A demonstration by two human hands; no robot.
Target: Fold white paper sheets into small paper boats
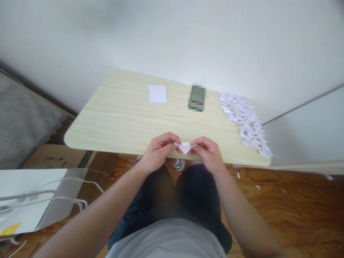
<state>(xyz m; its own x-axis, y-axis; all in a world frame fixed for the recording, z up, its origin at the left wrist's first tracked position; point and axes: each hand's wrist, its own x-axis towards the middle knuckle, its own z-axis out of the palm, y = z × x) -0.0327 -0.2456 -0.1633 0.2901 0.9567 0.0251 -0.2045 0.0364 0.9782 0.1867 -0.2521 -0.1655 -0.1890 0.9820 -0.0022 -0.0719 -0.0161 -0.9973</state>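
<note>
A small white folded paper piece with a downward point is pinched between both my hands at the near edge of a light wooden table. My left hand grips its left end with thumb and fingers. My right hand grips its right end the same way. The paper hovers just over the table's front edge.
A stack of white paper slips lies at the table's back middle. A dark blurred object lies beside it. Several folded white paper pieces crowd the right edge. A white bag and a cardboard box stand on the floor at left.
</note>
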